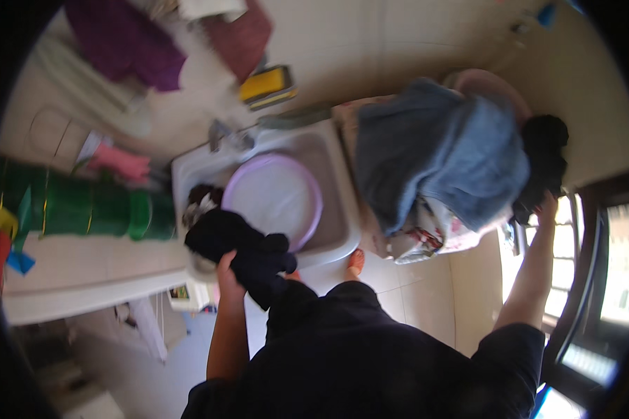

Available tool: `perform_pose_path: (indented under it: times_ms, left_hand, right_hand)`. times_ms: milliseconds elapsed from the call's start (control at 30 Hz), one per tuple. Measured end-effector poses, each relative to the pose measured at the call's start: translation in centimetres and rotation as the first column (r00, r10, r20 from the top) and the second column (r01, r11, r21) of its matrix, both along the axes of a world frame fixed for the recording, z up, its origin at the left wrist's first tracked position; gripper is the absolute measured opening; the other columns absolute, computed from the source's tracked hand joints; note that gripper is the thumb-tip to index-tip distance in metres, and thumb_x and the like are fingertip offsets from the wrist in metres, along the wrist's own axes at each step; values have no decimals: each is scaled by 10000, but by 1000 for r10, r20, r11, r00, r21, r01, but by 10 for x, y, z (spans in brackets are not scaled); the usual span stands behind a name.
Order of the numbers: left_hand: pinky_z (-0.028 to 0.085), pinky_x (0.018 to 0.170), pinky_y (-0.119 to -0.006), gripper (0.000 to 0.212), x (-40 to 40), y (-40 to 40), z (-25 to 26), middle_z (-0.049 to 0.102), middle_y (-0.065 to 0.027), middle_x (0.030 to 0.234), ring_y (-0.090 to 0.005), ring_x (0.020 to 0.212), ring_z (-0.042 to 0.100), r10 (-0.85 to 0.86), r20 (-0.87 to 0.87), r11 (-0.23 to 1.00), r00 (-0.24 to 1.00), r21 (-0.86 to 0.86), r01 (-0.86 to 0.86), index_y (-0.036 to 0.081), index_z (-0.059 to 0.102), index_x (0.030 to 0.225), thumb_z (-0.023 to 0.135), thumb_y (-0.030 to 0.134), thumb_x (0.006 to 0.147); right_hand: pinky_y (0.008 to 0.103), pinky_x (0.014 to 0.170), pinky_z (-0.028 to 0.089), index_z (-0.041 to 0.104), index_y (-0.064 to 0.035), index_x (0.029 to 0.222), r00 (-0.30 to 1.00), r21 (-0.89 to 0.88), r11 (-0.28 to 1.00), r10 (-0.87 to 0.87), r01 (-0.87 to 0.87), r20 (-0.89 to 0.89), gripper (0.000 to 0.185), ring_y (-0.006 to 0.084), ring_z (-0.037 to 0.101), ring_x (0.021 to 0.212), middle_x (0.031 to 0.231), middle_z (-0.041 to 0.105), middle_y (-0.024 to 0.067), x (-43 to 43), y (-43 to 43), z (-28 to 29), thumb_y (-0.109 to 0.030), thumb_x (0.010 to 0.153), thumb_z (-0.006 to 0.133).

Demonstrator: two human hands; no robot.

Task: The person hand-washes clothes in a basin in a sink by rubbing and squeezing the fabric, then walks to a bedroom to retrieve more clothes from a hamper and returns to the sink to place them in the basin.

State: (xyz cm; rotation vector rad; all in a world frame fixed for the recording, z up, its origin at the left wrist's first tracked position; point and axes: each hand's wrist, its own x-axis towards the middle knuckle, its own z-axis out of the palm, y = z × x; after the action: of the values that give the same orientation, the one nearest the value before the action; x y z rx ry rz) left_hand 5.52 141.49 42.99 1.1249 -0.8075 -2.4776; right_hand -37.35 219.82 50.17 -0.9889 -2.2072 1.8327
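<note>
My left hand [230, 275] grips a bunched black cloth [230, 235] over the near left side of a white sink [352, 230]. In the sink stands a round purple-rimmed basin [318, 209], whose contents look pale and blurred. Dark and whitish cloth [202, 201] lies at the sink's left, partly covered by the black cloth. Far to the right, my right hand [546, 204] is at the lower end of another black cloth [545, 152], with fingers closed on it. Beside that cloth, a blue-grey towel [435, 152] lies over a heap on a patterned cover.
A faucet [230, 139] rises behind the sink. A yellow and black box-shaped object [267, 86] is at the wall, near hanging purple cloth [131, 47]. A green cylindrical object [89, 204] stands left. A pink tub [495, 86] is behind the towel; a window frame [582, 293] is right.
</note>
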Motion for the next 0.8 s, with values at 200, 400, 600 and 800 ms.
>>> perform_pose_path:
  times_ms: [200,400,600,800]
  left_hand:
    - [451,873,-421,453,-46,-20,6,572,-156,1038,-301,976,557,70,156,968,985,-249,-30,-22,482,1133,611,141,732]
    - [407,900,-382,850,-108,-72,-72,529,-269,1100,-368,1029,525,-84,641,300,763,-714,633,-63,413,1219,726,450,617]
    - [312,896,-626,921,-128,-69,-130,221,-200,1379,-377,1282,196,-27,976,-57,218,-219,974,185,350,1329,719,553,570]
    - [344,885,-623,932,-132,-77,-154,198,-185,1391,-379,1260,254,-109,952,-35,286,-292,956,196,331,1329,752,504,556]
  right_hand:
    - [317,821,457,508,-33,1199,953,697,682,-2,223,-303,468,210,599,906,1047,615,115,24,-18,-13,-211,785,638]
    - [278,754,495,579,42,955,593,692,613,412,382,-692,175,198,607,830,942,617,124,125,-322,135,-100,862,536]
    - [322,802,452,542,-60,1128,310,440,327,944,-837,-112,397,259,531,982,1128,519,152,186,-583,11,-36,742,631]
    - [470,1019,275,294,-238,1363,7,608,-91,988,-789,157,806,456,228,1252,1414,147,235,189,-744,-198,-323,685,721]
